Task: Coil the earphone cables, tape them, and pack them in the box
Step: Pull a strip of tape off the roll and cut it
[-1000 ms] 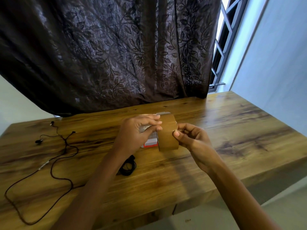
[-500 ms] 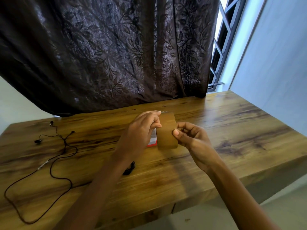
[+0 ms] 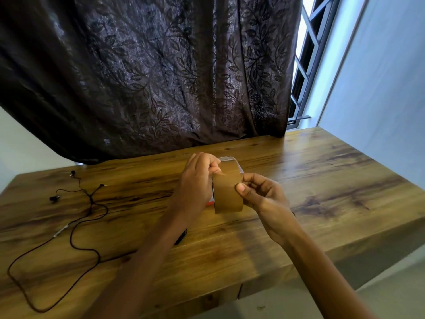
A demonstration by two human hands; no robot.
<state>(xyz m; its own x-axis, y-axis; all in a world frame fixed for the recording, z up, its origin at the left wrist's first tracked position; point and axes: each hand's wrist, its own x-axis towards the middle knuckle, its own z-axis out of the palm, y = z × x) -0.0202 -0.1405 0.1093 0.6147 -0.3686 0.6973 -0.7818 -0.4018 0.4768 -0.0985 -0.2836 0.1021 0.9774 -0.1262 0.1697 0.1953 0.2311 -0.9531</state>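
Head view — right hand (image 3: 264,199) grips tape roll (image 3: 227,193); left hand (image 3: 195,180) pinches it.

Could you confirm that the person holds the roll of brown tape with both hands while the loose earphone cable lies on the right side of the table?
Not quite: the loose earphone cable lies on the left side of the table, as the head view shows. The rest holds: the left hand and the right hand both hold the roll of brown tape.
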